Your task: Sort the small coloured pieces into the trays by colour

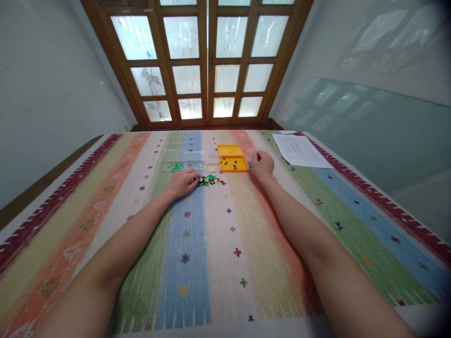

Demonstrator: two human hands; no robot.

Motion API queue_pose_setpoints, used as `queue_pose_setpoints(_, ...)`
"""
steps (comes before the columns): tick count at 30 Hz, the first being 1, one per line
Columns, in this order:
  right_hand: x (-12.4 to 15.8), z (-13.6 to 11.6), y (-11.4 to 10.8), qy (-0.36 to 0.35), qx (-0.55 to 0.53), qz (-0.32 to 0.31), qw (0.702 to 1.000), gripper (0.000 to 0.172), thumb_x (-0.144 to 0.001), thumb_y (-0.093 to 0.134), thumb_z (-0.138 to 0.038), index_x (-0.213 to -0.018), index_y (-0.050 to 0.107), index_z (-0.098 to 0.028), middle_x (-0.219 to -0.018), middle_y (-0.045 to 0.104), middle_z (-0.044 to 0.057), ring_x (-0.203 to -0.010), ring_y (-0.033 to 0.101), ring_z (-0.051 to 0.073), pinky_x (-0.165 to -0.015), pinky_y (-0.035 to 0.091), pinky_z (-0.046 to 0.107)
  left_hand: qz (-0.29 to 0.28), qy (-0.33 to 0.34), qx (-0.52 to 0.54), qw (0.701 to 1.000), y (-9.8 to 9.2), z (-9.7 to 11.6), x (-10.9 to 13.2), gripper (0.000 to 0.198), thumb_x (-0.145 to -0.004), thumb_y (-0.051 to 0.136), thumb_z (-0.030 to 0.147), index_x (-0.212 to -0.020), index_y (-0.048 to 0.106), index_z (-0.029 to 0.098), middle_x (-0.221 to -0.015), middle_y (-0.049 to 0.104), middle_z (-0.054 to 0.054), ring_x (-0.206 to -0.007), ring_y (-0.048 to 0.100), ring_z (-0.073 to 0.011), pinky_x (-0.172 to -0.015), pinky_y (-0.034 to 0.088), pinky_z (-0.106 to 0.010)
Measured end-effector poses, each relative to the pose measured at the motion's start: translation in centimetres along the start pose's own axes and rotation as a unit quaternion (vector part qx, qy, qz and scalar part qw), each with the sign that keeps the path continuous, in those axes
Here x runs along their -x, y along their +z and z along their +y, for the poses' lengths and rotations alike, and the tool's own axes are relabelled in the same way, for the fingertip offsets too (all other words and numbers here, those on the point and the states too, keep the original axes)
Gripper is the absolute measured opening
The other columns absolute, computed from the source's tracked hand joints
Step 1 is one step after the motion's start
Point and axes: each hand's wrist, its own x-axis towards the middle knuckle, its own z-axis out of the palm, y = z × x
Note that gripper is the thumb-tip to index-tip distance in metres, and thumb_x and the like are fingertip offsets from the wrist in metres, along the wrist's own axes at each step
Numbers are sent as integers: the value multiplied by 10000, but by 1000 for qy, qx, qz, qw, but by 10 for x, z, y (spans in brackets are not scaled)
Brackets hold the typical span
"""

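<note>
A small heap of tiny mixed-colour pieces (210,180) lies on the striped cloth (225,244). My left hand (182,182) rests at the heap's left edge, fingers curled and fingertips among the pieces. My right hand (262,163) is to the right of an orange tray (231,158), its fingers pinched together; what they hold is too small to name. A clear compartment box (184,161) with green pieces in its left cell stands behind the heap, next to a small clear cell (212,164).
A printed sheet of paper (299,149) lies at the far right of the cloth. Wooden glazed doors (207,61) stand behind the table. A glass pane leans along the right wall.
</note>
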Motion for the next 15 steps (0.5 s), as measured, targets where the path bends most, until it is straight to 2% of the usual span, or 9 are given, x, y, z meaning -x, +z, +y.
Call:
queue_pose_setpoints(5,9,-17,0,-84,-44,-18,995,201,-953,504,-265,-760,539,-224,-827,640,74,-782,524,228,-717,342,353,-25,55,17,998,2,15,-2,252,-1048,523,317,-1137,746,239,-1076,700,-71,-952,660,-209,-823,485,-317)
queue_pose_setpoints(11,23,-35,2,-105,-71,-77,989,232,-976,521,-298,-780,612,-214,-821,675,85,-767,553,231,-723,370,359,-61,105,-3,993,7,38,-7,265,-1066,499,325,-1166,732,245,-1069,698,-72,-995,655,-217,-819,469,-312)
queue_pose_setpoints(15,29,-43,4,-135,-83,-111,981,236,-982,524,-285,-791,639,-208,-847,703,93,-798,588,240,-744,391,360,-78,117,-1,990,10,44,-9,276,-1077,480,315,-1145,739,247,-1036,696,-65,-963,652,-210,-786,452,-306)
